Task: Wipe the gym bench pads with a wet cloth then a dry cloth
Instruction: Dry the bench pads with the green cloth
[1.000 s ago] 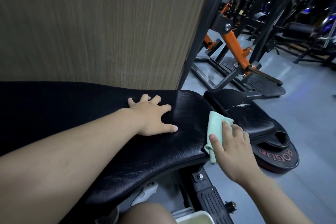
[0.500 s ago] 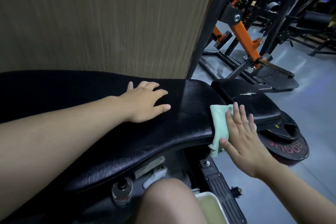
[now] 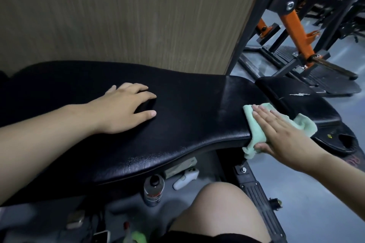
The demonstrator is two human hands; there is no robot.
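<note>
Two hands, two pads, one cloth. At 9 o'clock the left hand [image 3: 126, 108] lies palm down on the long pad [image 3: 187, 116], fingers loosely spread, holding nothing. That black pad runs from the left edge to about 3 o'clock, its cover creased and cracked along the near rim. At 3 o'clock the right hand [image 3: 280, 132] lies flat with fingers straight and close together, pressing the cloth [image 3: 256, 132] against the end of the long pad; the thumb is tucked under the fold. The cloth is pale green, draped over the pad's near right corner, one end hanging below the rim, the other bunched beyond the fingers toward the small pad [image 3: 300, 102]. This second pad, just beside the first at 2 o'clock, has a white tear in its cover. Past it at 3 o'clock lies one black plate [image 3: 335, 140] on the floor.

Under the long pad, near 6 o'clock, stand one bottle [image 3: 154, 189] and one white handle-shaped item [image 3: 185, 178]. One bare knee [image 3: 221, 207] fills the lower centre.

A wood-grain wall [image 3: 118, 16] rises behind the bench from 10 to 12 o'clock. At 1 to 2 o'clock stands a black and orange machine [image 3: 292, 25] on a grey floor [image 3: 316, 193]; the room behind is dim.
</note>
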